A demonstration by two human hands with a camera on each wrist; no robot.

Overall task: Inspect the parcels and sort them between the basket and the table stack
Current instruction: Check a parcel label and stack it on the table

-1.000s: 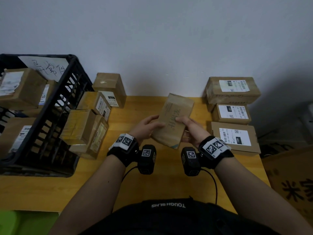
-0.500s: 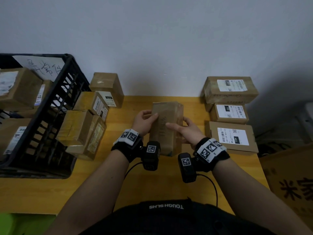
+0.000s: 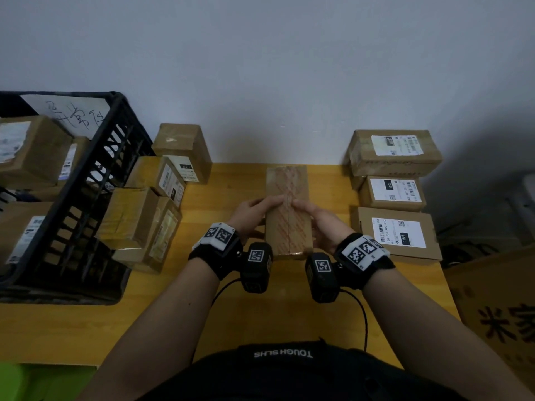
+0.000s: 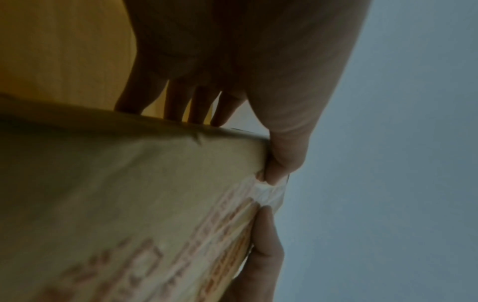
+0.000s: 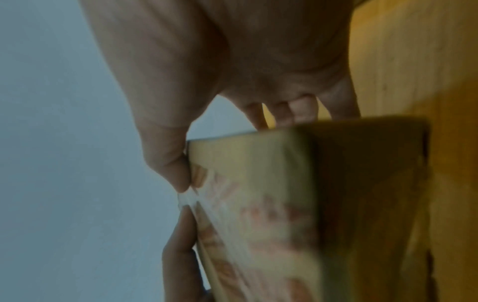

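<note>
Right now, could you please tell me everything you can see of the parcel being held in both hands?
The parcel is a long, narrow brown cardboard box, sealed with clear tape printed in faded red along its upper face. No shipping label shows on that face. It is held above the wooden table, lengthwise away from the person. The left hand and right hand grip its long sides, thumbs on top near the middle seam, fingers underneath.

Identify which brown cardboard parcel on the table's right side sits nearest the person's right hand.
The flat brown cardboard parcel with the "15H" label, closest to the person of the three. It lies right beside the right hand; the other two labelled parcels lie farther back toward the wall.
</note>
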